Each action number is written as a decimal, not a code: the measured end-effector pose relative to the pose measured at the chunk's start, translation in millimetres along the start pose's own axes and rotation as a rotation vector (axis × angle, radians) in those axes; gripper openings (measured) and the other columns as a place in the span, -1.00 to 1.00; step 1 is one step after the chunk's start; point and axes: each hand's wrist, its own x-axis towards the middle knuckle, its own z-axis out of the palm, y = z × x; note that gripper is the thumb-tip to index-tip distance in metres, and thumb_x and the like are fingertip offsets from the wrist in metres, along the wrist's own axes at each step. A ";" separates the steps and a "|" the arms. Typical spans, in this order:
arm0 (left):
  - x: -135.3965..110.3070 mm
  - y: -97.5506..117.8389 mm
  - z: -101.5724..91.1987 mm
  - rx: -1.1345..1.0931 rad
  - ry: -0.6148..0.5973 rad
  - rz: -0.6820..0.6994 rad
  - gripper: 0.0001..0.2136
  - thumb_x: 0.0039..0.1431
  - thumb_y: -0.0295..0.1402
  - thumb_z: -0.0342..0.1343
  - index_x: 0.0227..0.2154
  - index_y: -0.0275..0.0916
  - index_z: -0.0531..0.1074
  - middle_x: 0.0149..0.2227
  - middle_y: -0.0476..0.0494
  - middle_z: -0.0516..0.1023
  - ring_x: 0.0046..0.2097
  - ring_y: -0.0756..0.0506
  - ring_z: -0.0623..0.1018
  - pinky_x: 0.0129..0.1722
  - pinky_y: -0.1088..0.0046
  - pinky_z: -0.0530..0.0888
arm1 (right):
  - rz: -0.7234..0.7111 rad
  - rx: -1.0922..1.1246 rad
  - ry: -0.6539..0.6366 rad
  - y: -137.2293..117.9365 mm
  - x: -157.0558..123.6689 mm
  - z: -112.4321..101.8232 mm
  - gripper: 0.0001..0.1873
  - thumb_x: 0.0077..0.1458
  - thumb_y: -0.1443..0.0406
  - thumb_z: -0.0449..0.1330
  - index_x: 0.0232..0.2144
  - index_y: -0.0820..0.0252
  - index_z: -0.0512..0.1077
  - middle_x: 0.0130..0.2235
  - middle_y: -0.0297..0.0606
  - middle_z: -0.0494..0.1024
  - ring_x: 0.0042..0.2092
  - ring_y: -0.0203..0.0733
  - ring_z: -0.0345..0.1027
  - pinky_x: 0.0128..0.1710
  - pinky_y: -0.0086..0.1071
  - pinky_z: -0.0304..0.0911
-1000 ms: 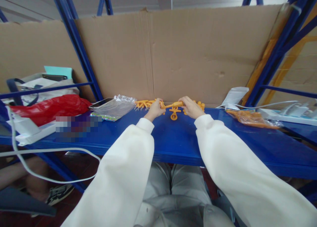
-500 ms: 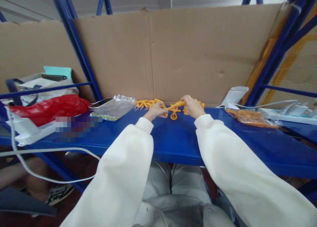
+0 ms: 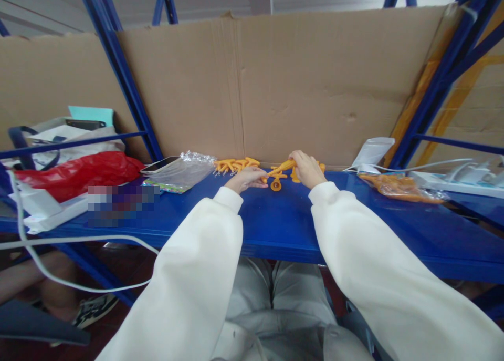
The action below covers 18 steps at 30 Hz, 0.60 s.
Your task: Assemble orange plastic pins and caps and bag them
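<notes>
**Shelf** (image 3: 275, 219): blue metal, serving as the work surface. A cardboard sheet (image 3: 315, 88) stands along its far edge and probably stops small parts sliding off the back.

**Orange piece** (image 3: 280, 167): a small plastic rod at the far middle of the shelf, tilted with its right end raised. A ring part (image 3: 276, 185) hangs under it, touching or just above the shelf.

**Right hand** (image 3: 306, 170): the fingers are clenched on the raised right end of the orange piece, apparently to carry its weight and set its angle.

**Left hand** (image 3: 247, 179): low, palm down, with the fingers stretched to the near left end of the piece. Whether they pinch it or only steady it cannot be told.

**Orange pile** (image 3: 235, 164): loose parts of the same kind, just left of the hands against the cardboard and within easy reach.

**Clear bag** (image 3: 185, 169): crumpled, left of the pile, with a phone (image 3: 159, 164) beside it.

**Filled bag** (image 3: 397, 188): orange contents, well right of the hands.

**Red bag** (image 3: 79, 174): far left.

**Power strip** (image 3: 452, 182): far right.
</notes>
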 end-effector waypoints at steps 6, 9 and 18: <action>3.5 -7.8 3.9 0.108 0.031 0.044 -0.36 0.04 -0.54 0.35 0.22 -0.34 0.34 -0.47 0.03 0.53 -0.45 -0.06 0.63 -0.30 0.35 0.68 | 0.001 0.006 -0.020 0.9 -0.7 0.6 -0.54 0.09 0.54 -0.04 -0.01 0.12 0.35 0.06 -0.02 0.48 0.01 0.08 0.40 -0.10 -0.14 0.28; 8.4 -11.6 5.9 0.222 0.105 0.145 -0.38 0.05 -0.60 0.29 0.21 -0.33 0.33 -0.49 0.12 0.43 -0.50 -0.01 0.58 -0.33 0.37 0.64 | -0.012 0.018 -0.014 0.9 -0.9 0.7 -0.55 0.08 0.52 0.01 0.00 0.11 0.35 0.05 -0.02 0.47 -0.01 0.10 0.42 -0.10 -0.12 0.31; 21.8 -23.2 -3.3 0.649 0.405 0.663 -0.50 0.07 -0.56 0.21 0.11 -0.23 0.38 -0.15 -0.13 0.59 -0.07 -0.14 0.59 0.03 0.32 0.51 | -0.009 0.082 -0.024 6.2 -1.1 9.1 -0.70 0.17 0.36 0.10 -0.03 0.10 0.37 0.01 -0.05 0.48 -0.03 0.10 0.46 -0.08 -0.07 0.35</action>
